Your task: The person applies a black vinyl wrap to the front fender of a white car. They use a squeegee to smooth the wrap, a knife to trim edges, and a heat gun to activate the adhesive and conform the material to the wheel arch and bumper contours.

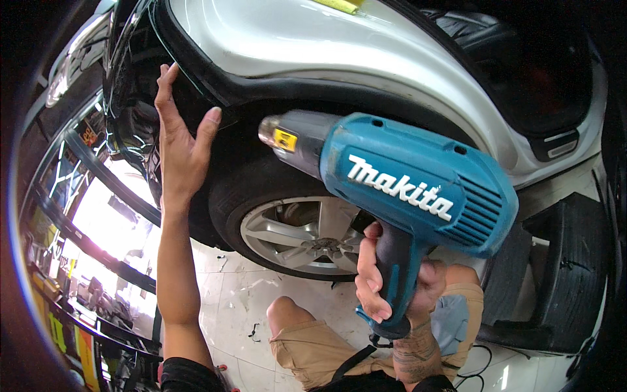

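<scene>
A teal and black heat gun [418, 186] is gripped by its handle in my right hand [373, 277], fingers wrapped round the front. Its metal nozzle [268, 130] points left, toward the dark edge of the car's wheel arch [287, 88]. My left hand [181, 147] is raised beside the black panel [189, 81] at the end of the arch, fingers stretched upward and thumb apart. Those fingertips look to be at the panel's surface; whether they press on it I cannot tell. Behind the heat gun sits the car's tyre [228, 196] with a silver wheel [287, 228].
The white car body [294, 42] curves overhead, with a yellow-green item [341, 6] on it. A black step stool [555, 281] stands at the right. Black cable [480, 366] lies on the tiled floor [232, 313]. Shelving with bottles [85, 346] stands at the left.
</scene>
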A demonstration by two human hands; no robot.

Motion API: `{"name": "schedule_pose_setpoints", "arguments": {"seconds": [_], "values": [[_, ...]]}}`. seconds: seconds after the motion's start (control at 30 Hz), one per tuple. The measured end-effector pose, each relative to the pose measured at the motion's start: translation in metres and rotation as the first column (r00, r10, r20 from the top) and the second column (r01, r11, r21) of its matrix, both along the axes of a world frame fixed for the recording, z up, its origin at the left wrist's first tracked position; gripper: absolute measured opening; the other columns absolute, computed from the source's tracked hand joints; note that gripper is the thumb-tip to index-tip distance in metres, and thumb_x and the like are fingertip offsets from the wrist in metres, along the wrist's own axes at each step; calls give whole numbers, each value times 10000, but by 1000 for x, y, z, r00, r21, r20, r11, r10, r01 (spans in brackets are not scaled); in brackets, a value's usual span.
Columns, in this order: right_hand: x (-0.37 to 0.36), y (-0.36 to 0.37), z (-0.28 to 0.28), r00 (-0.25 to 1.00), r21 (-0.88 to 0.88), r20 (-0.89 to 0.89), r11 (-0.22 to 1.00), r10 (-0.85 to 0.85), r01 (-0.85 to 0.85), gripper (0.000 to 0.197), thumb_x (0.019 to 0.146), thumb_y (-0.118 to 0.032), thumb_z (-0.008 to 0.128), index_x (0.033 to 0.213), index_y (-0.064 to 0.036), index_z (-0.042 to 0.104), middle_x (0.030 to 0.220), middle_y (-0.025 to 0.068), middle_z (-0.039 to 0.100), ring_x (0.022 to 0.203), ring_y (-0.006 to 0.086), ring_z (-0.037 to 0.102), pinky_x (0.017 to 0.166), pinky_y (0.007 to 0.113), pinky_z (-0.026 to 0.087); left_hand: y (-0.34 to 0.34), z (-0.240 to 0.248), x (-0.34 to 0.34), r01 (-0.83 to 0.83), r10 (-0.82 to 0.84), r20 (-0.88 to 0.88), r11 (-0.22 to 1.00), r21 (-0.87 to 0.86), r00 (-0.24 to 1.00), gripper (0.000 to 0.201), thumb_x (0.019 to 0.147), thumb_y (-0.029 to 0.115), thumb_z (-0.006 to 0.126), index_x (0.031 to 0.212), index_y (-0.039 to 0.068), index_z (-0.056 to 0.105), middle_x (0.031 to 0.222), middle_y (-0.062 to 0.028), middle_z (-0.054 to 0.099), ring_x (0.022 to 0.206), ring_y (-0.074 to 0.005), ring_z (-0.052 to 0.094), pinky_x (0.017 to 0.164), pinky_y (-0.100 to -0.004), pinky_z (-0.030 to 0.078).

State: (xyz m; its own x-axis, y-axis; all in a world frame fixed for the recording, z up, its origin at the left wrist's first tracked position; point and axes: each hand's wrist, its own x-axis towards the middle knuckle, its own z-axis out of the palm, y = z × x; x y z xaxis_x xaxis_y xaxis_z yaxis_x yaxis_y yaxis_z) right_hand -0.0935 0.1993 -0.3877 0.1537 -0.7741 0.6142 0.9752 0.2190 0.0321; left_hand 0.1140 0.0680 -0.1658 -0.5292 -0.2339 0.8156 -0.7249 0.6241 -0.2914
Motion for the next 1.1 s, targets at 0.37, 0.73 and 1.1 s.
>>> {"name": "schedule_pose_setpoints", "arguments": {"seconds": [0.37,0.73,1.1], "values": [[-23,30,-44,994,53,-44,994,-97,100,786,742,-181,661,1391,68,295,857,251,530,553,312,605,530,372,534,10,-10,-45,-432,439,7,887,-160,898,969,805,259,750,1539,245,119,1469,-395,272,1359,-538,298,1112,-559,323],[-1,5,-28,992,-155,112,987,61,-43,976,774,-574,741,1418,7,293,793,138,522,472,196,551,416,299,469,24,34,11,-87,78,48,966,243,996,812,911,607,504,1554,278,133,1517,-208,339,1396,-385,336,1076,-552,389],[21,-14,-13,998,-130,56,991,25,-17,957,815,-576,698,1424,20,261,805,122,494,498,188,555,433,293,478,21,24,9,-71,52,139,988,139,989,897,858,417,700,1549,259,150,1457,-273,393,1368,-413,358,1137,-529,308]]}}
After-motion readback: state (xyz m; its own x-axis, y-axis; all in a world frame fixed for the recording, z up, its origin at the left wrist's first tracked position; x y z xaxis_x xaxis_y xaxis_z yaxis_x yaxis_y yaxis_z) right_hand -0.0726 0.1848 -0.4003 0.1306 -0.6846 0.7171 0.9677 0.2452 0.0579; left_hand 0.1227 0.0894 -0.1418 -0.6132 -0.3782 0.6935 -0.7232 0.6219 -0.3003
